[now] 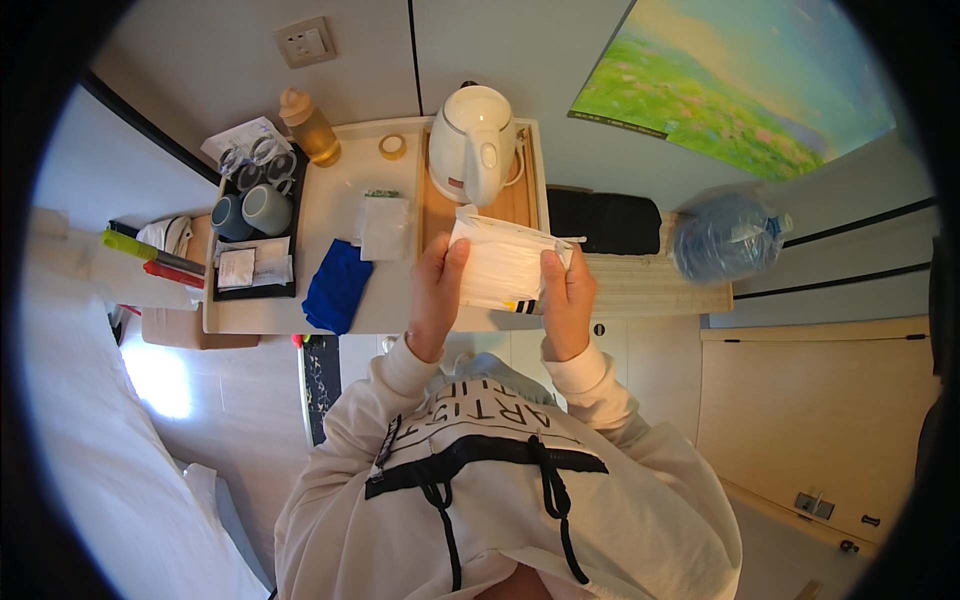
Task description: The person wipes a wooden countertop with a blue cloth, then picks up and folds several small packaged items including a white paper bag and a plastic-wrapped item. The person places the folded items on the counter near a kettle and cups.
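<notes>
Between both hands I hold a white soft packet (501,264) with a yellow and black mark on its lower edge. My left hand (437,289) grips its left side, thumb on top. My right hand (568,300) pinches the right side the same way. The packet is over the front part of the white tabletop (375,319). Just beyond it stands a white electric kettle (474,146) on a wooden tray (510,208). To the left of my hands lie a folded blue cloth (337,286) and small white packets (384,225).
A black tray (255,291) at left carries two mugs (266,208), glasses and sachets. Behind stand a bottle of amber liquid (311,127) and a tape roll (392,147). Rightward are a folded black cloth (604,221) and a large plastic water jug (727,240).
</notes>
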{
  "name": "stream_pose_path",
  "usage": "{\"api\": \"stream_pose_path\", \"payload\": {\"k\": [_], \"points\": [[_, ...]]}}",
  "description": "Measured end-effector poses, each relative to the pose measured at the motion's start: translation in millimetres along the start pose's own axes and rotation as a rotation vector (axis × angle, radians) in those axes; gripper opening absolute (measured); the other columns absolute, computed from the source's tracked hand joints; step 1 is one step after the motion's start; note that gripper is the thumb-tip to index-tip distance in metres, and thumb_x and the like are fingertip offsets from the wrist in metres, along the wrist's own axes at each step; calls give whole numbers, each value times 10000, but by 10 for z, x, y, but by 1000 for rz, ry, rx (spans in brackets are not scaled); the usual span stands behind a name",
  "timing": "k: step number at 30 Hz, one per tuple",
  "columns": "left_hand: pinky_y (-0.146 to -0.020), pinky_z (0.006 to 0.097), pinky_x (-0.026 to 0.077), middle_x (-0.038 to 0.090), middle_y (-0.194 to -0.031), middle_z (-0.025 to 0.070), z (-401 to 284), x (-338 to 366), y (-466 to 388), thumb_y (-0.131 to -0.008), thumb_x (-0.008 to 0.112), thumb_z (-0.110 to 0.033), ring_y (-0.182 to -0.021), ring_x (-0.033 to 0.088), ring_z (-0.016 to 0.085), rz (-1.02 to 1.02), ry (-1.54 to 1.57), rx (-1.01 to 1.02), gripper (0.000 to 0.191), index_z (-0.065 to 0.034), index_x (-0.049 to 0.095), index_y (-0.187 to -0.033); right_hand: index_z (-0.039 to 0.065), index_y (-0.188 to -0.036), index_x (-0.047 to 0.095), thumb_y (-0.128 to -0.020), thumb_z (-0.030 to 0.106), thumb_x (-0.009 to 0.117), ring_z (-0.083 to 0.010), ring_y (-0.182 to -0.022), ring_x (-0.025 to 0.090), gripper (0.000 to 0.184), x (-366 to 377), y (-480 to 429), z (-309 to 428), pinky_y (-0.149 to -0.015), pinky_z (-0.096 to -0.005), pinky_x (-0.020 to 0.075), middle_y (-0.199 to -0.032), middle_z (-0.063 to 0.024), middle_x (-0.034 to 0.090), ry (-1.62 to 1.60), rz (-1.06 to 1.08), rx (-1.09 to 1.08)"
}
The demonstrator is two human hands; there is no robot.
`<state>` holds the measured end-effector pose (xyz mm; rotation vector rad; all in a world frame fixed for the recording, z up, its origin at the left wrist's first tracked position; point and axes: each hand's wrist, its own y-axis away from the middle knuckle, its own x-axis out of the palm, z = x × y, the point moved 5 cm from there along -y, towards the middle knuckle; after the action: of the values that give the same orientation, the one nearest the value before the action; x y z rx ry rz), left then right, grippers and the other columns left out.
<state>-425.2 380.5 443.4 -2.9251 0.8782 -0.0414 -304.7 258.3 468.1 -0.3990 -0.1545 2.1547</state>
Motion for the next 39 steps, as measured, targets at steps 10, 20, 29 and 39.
{"api": "stream_pose_path", "payload": {"k": [10, 20, 29, 39], "points": [[-572, 220, 334, 421, -694, -38, 7, -30, -55, -967, 461, -247, -663, 350, 55, 59, 119, -87, 292, -13, 504, -797, -20, -876, 521, -920, 217, 525, -189, -497, 483, 241, 27, -12, -6, -489, -318, 393, -567, -121, 486, 13, 56, 37], [-580, 274, 390, 506, -683, 109, -39, -55, -146, -941, 475, -221, -603, 417, 149, -104, -155, 140, 259, 4, 540, -831, -25, -910, 544, -919, 174, 514, -330, -556, 549, 201, 116, 134, 102, -515, -369, 424, -645, -186, 554, 141, 88, -100], [-631, 247, 397, 534, -776, 0, -2, -27, -78, -969, 452, -264, -718, 441, 79, 76, 147, 6, 276, -2, 539, -955, -27, -914, 519, -930, 202, 497, -248, -517, 523, 230, 59, 67, -9, -501, -335, 407, -599, -150, 522, 23, 55, 24], [-701, 208, 420, 585, -817, 12, 138, -38, 19, -957, 471, -218, -763, 483, 73, 31, -79, -84, 258, 4, 590, -1014, -21, -876, 498, -931, 218, 501, -188, -517, 463, 245, 86, 70, -75, -500, -323, 389, -597, -131, 494, -39, 44, 85]]}}
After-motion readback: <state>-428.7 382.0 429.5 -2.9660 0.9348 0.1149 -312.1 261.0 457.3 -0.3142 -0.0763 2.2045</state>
